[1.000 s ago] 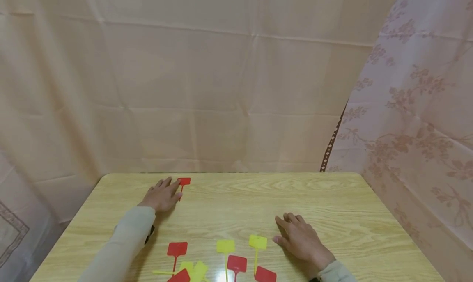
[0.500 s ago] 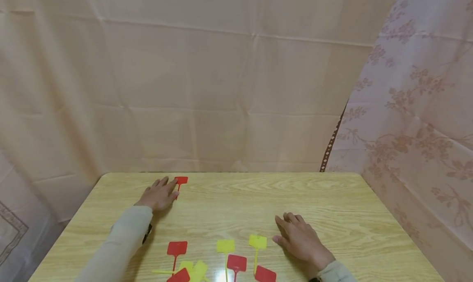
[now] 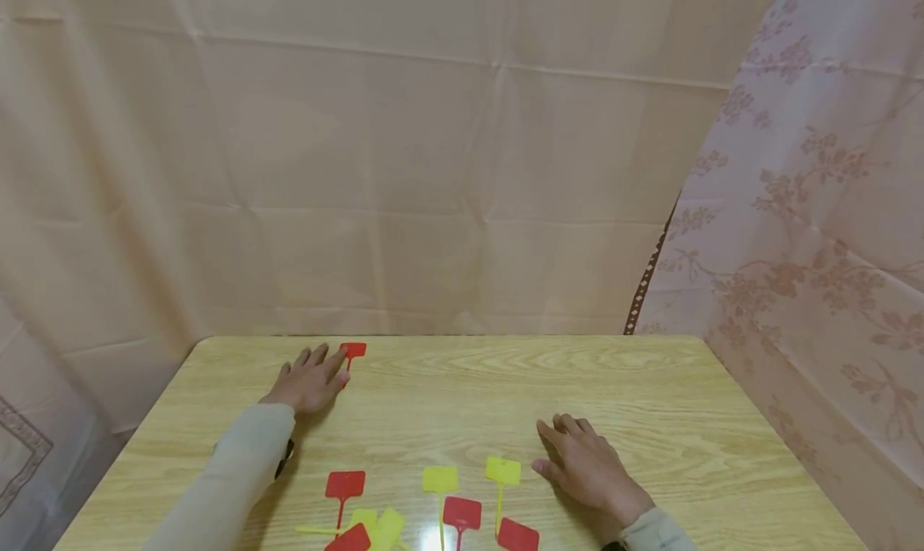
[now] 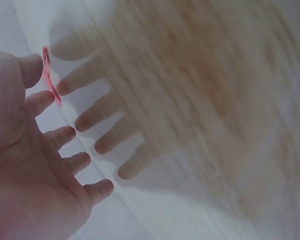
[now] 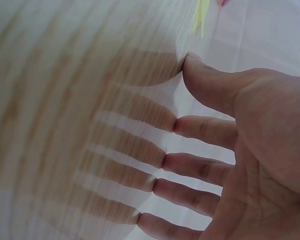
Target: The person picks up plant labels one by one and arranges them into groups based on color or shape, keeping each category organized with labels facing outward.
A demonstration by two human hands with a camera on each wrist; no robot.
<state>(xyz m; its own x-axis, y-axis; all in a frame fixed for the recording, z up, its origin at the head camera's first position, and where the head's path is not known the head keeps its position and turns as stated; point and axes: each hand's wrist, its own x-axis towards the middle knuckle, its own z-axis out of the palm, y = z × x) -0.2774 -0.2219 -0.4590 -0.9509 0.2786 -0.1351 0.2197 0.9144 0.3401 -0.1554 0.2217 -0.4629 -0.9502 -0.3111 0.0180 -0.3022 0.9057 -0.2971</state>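
Note:
At the table's far left, my left hand [image 3: 305, 381] lies with fingers spread, its index fingertip touching a red T-shaped plant label [image 3: 355, 349]. The thumb is beside the label's thin stem. In the left wrist view the red label [image 4: 51, 77] appears edge-on by the thumb and index finger, not visibly lifted. My right hand [image 3: 588, 463] rests on the table at the right, its fingertips [image 5: 162, 161] on the surface and nothing held. Left of it lies a yellow label [image 3: 503, 471], with another yellow label [image 3: 440, 480] and a red label [image 3: 462, 513] farther left.
The wooden table [image 3: 447, 407] ends in a far edge against a beige curtain [image 3: 433, 174]. Near the front lie a red label [image 3: 346, 484], overlapping yellow labels [image 3: 390, 525], another red one [image 3: 350, 540] and one more red label [image 3: 518, 534]. A floral cloth [image 3: 816, 278] hangs at the right.
My left hand and the red label under its fingertip have slid slightly left and toward the far edge, mostly in the first half second. The right hand has stayed still.

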